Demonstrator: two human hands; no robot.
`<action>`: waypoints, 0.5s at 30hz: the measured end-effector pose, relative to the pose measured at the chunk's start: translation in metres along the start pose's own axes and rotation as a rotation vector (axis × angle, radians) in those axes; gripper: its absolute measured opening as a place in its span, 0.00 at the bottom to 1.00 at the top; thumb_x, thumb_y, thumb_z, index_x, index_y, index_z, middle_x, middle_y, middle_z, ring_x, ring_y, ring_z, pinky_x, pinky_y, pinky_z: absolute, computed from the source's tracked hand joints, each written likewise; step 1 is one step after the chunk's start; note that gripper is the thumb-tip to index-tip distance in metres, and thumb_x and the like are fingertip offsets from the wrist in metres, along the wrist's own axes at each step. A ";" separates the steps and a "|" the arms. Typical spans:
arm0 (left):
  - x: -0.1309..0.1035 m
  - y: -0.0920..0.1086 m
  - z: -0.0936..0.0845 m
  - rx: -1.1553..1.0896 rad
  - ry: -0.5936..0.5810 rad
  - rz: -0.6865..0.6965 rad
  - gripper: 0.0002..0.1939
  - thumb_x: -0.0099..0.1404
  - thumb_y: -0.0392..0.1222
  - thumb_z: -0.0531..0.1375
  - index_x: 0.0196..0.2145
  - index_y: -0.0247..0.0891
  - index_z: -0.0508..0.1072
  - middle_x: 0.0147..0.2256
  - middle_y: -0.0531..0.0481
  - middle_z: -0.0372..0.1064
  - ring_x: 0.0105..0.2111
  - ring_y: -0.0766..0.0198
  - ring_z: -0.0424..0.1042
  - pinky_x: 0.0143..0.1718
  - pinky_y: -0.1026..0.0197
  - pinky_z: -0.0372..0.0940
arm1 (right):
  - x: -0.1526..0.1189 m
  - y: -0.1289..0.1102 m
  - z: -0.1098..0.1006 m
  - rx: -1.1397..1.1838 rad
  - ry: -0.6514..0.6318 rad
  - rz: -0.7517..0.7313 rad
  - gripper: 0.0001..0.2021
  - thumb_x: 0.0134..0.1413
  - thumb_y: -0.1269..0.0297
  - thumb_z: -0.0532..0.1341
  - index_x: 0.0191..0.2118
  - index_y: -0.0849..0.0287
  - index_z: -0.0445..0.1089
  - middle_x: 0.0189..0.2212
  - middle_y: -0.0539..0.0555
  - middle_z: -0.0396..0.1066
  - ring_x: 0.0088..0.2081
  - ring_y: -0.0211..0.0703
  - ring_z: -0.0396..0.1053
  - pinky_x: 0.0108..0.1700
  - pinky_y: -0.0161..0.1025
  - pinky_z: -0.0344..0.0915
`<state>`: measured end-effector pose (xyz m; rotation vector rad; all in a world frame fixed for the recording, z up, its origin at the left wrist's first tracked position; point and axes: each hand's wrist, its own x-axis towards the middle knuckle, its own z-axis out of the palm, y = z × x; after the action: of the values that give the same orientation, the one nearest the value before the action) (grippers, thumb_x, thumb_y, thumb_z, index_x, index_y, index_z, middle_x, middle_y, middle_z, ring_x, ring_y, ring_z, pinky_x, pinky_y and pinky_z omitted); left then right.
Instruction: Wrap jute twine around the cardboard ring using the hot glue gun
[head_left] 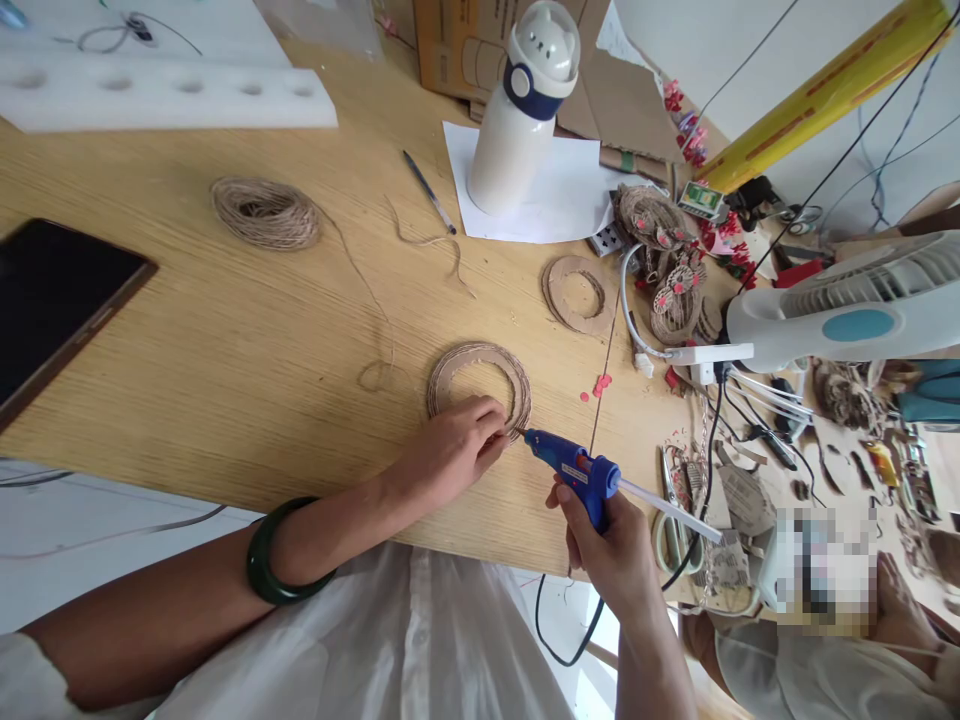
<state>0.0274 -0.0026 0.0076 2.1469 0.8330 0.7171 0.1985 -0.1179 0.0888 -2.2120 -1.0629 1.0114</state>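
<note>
A cardboard ring (480, 352) with twine along its outer part lies flat on the wooden table. My left hand (469, 435) rests over its lower edge, fingers pressed together at the ring; what they pinch is too small to make out. My right hand (611, 545) grips a blue glue gun (562, 455), whose nozzle points left at the ring's lower right edge, close to my left fingertips. A white glue stick (667, 508) sticks out of the gun's back. Twine runs across the table from a coil (266, 213) at the upper left.
Cardboard rings (577, 293) lie behind the work, near red dots (601, 385). A bottle (517, 120) stands on white paper. A phone (60, 300) lies at left. Right are a fan (847, 310), scissors (675, 520), cables and scraps. Another person (795, 665) sits at lower right.
</note>
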 end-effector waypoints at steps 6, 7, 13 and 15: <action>-0.003 -0.002 0.000 -0.015 -0.041 0.006 0.04 0.67 0.32 0.64 0.37 0.34 0.71 0.43 0.47 0.71 0.44 0.58 0.73 0.44 0.57 0.70 | 0.004 0.016 -0.001 -0.106 -0.020 -0.085 0.20 0.62 0.47 0.61 0.37 0.62 0.75 0.10 0.44 0.59 0.12 0.38 0.57 0.17 0.36 0.58; -0.004 -0.003 0.000 -0.017 -0.049 0.007 0.04 0.67 0.31 0.64 0.37 0.34 0.71 0.43 0.47 0.71 0.44 0.58 0.73 0.44 0.57 0.70 | 0.004 0.018 -0.001 -0.118 -0.013 -0.093 0.20 0.62 0.46 0.60 0.38 0.62 0.75 0.10 0.44 0.59 0.12 0.39 0.57 0.17 0.36 0.57; -0.001 -0.002 -0.002 -0.036 -0.092 -0.021 0.05 0.67 0.30 0.64 0.37 0.34 0.71 0.41 0.49 0.70 0.43 0.59 0.72 0.45 0.57 0.69 | 0.005 0.012 -0.005 -0.203 0.000 -0.157 0.20 0.64 0.46 0.59 0.35 0.60 0.74 0.13 0.47 0.62 0.16 0.41 0.61 0.17 0.36 0.57; 0.000 -0.001 -0.003 -0.050 -0.103 -0.040 0.05 0.67 0.30 0.64 0.37 0.35 0.71 0.41 0.50 0.69 0.43 0.60 0.72 0.45 0.57 0.68 | 0.006 0.009 -0.005 -0.235 -0.001 -0.181 0.20 0.64 0.46 0.58 0.34 0.59 0.74 0.12 0.47 0.60 0.16 0.41 0.61 0.18 0.36 0.56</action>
<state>0.0250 -0.0011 0.0089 2.0977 0.7926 0.5965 0.2095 -0.1187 0.0835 -2.2438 -1.4179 0.8462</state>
